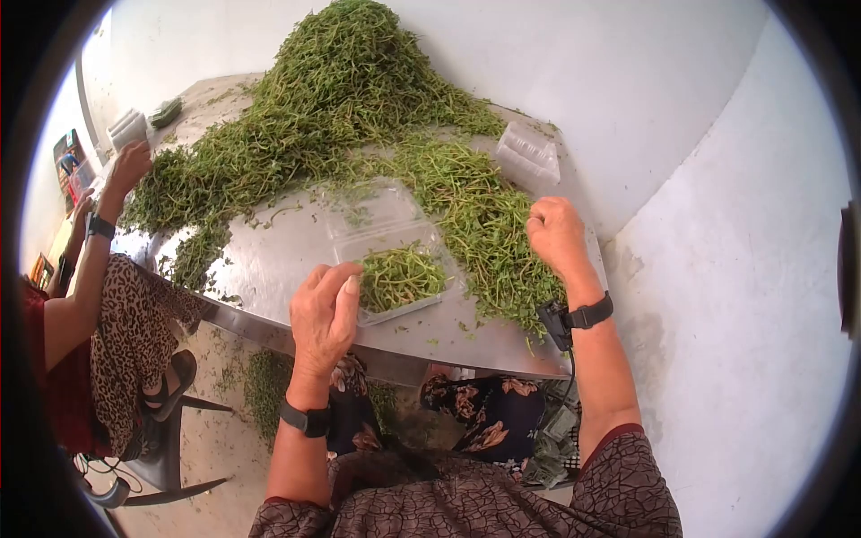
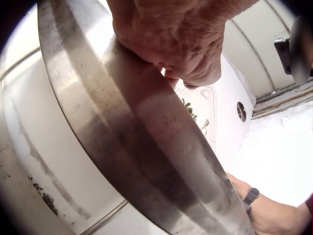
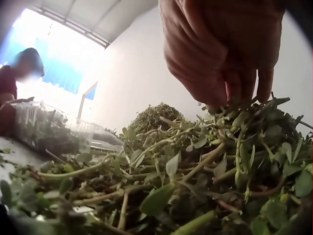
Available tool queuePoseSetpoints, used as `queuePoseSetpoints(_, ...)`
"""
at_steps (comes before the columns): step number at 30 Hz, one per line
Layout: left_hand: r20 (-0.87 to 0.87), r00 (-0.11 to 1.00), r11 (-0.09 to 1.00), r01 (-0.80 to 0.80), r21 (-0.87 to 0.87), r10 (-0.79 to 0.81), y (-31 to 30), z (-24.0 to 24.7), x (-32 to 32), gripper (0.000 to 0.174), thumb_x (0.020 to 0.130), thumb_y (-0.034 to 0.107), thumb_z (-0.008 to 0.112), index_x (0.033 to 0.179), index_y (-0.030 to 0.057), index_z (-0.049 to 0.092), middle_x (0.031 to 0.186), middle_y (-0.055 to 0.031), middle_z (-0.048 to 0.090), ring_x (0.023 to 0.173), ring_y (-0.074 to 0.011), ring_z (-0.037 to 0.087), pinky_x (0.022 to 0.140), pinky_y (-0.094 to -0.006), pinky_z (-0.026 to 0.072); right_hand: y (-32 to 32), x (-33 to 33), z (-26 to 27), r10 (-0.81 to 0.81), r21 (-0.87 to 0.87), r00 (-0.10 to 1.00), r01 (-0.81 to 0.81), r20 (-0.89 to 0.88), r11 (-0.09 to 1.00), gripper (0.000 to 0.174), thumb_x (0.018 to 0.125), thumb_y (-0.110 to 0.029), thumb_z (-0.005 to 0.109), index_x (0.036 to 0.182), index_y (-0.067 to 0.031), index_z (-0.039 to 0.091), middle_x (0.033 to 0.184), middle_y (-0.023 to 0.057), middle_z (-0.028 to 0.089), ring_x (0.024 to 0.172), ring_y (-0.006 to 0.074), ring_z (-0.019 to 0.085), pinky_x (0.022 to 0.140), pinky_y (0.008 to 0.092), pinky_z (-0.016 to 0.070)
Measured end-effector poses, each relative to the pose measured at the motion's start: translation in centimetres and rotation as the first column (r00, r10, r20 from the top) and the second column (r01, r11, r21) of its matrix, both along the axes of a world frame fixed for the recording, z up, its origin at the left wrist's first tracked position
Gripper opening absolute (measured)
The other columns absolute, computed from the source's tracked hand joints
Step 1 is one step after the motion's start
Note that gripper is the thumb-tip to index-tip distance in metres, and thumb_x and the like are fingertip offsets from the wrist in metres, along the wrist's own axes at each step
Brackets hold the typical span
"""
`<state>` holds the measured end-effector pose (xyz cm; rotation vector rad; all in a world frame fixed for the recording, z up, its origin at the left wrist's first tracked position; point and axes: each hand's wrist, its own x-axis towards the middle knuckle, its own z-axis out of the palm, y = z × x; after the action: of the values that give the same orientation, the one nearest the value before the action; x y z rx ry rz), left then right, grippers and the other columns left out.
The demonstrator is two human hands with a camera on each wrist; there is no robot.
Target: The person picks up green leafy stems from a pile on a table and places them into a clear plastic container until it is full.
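Note:
A clear plastic clamshell box (image 1: 405, 314) lies on the metal table with its lid (image 1: 372, 204) folded back and leafy green stems (image 1: 401, 278) inside. At the box's left edge, my left hand (image 1: 325, 309) holds the rim between thumb and fingers. In the left wrist view, that hand (image 2: 181, 44) hides most of the box. My right hand (image 1: 558, 235) is over the right side of the loose greens (image 1: 480, 215). Its curled fingers (image 3: 234, 88) dip into the stems and pinch some in the right wrist view; the fingertips are partly hidden.
A tall mound of greens (image 1: 350, 72) fills the back of the metal table (image 1: 269, 260). Stacked clear boxes (image 1: 527, 154) stand at the back right, beside the wall (image 1: 717, 269). Another person's hand (image 1: 133, 164) is at the left, near more stacked containers (image 1: 127, 128). Greens lie on the floor.

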<state>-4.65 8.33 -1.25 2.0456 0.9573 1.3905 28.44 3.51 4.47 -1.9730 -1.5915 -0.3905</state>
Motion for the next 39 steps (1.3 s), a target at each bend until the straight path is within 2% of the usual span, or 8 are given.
queuePoseSetpoints(3, 0.003, 1.0, 1.0, -0.004, 0.005, 0.004, 0.1, -0.1, 0.0, 0.021, 0.093, 0.017, 0.054, 0.1, 0.0042, 0.069, 0.073, -0.0125, 0.056, 0.063, -0.0288, 0.056, 0.06, -0.038, 0.0439, -0.4, -0.7, 0.2, 0.048, 0.187, 0.983, -0.015, -0.175, 0.982, 0.006, 0.076, -0.003, 0.062, 0.074, 0.0029, 0.064, 0.083, 0.0166, 0.066, 0.088, 0.0375, 0.062, 0.079, 0.0436, 0.0502)
queuePoseSetpoints(11, 0.005, 1.0, 1.0, -0.013, 0.021, 0.012, 0.1, -0.4, 0.1, 0.019, 0.093, 0.016, 0.055, 0.099, 0.0051, 0.069, 0.072, -0.0119, 0.056, 0.062, -0.0286, 0.055, 0.059, -0.0377, 0.0428, -1.6, -3.9, 2.9, 0.226, 0.172, 0.89, -0.17, -0.396, 0.97, 0.01, 0.08, -0.005, 0.064, 0.084, 0.0032, 0.067, 0.104, 0.0177, 0.07, 0.099, 0.0306, 0.065, 0.088, 0.0349, 0.0495)
queuePoseSetpoints(12, 0.024, 1.0, 1.0, -0.001, 0.029, 0.0, 0.2, -0.5, 0.2, 0.021, 0.096, 0.017, 0.053, 0.099, 0.0029, 0.068, 0.071, -0.0099, 0.052, 0.061, -0.0232, 0.05, 0.058, -0.0351, 0.0399, -1.7, -4.5, 3.0, 0.254, 0.166, 0.869, -0.201, -0.425, 0.965, 0.01, 0.081, -0.006, 0.065, 0.085, 0.003, 0.067, 0.107, 0.0179, 0.07, 0.101, 0.0297, 0.065, 0.09, 0.0356, 0.0494)
queuePoseSetpoints(14, 0.039, 0.999, 0.999, 0.005, 0.035, -0.007, 0.1, -0.4, 0.1, 0.025, 0.098, 0.018, 0.05, 0.1, 0.0008, 0.068, 0.069, -0.0078, 0.048, 0.059, -0.0178, 0.045, 0.057, -0.0326, 0.037, -1.7, -5.8, 3.2, 0.294, 0.151, 0.866, -0.254, -0.405, 0.955, 0.007, 0.081, -0.003, 0.065, 0.084, 0.0032, 0.066, 0.106, 0.0157, 0.07, 0.107, 0.0274, 0.064, 0.094, 0.0358, 0.047)
queuePoseSetpoints(16, 0.032, 0.999, 1.0, -0.005, 0.013, 0.004, 0.1, -0.3, 0.1, 0.019, 0.093, 0.016, 0.056, 0.099, 0.0051, 0.069, 0.072, -0.0122, 0.056, 0.062, -0.0285, 0.055, 0.059, -0.0372, 0.0427, -1.8, -7.6, 3.5, 0.331, 0.121, 0.838, -0.31, -0.434, 0.943, 0.005, 0.081, 0.0, 0.065, 0.083, 0.0039, 0.065, 0.106, 0.0136, 0.07, 0.111, 0.0255, 0.062, 0.097, 0.0358, 0.0456)
queuePoseSetpoints(20, 0.025, 1.0, 1.0, -0.01, 0.022, 0.01, 0.1, -0.2, 0.0, 0.018, 0.093, 0.017, 0.056, 0.099, 0.0053, 0.069, 0.072, -0.0123, 0.056, 0.062, -0.0286, 0.055, 0.059, -0.0372, 0.0429, -1.7, -10.3, 3.6, 0.421, 0.061, 0.813, -0.435, -0.401, 0.898, 0.007, 0.08, -0.001, 0.066, 0.084, 0.0048, 0.065, 0.103, 0.0149, 0.07, 0.107, 0.0268, 0.064, 0.094, 0.0352, 0.0476)
queuePoseSetpoints(38, 0.022, 0.999, 1.0, -0.025, 0.004, 0.025, 0.1, -0.4, 0.2, 0.017, 0.091, 0.017, 0.058, 0.098, 0.0064, 0.069, 0.073, -0.012, 0.059, 0.067, -0.031, 0.059, 0.062, -0.039, 0.0458, -1.5, -10.6, 2.2, 0.39, 0.013, 0.851, -0.412, -0.352, 0.911, 0.007, 0.08, -0.004, 0.064, 0.082, 0.002, 0.067, 0.093, 0.0132, 0.069, 0.098, 0.0297, 0.062, 0.088, 0.0402, 0.0491)
queuePoseSetpoints(39, 0.028, 0.999, 0.999, -0.018, 0.029, 0.017, 0.2, -0.6, 0.2, 0.02, 0.094, 0.018, 0.055, 0.099, 0.0043, 0.068, 0.07, -0.0104, 0.054, 0.063, -0.0254, 0.054, 0.06, -0.0362, 0.0426, -1.6, -10.6, 2.0, 0.392, 0.013, 0.85, -0.414, -0.352, 0.91, 0.007, 0.08, -0.004, 0.064, 0.082, 0.002, 0.067, 0.093, 0.0132, 0.069, 0.098, 0.0297, 0.062, 0.088, 0.0402, 0.0491)
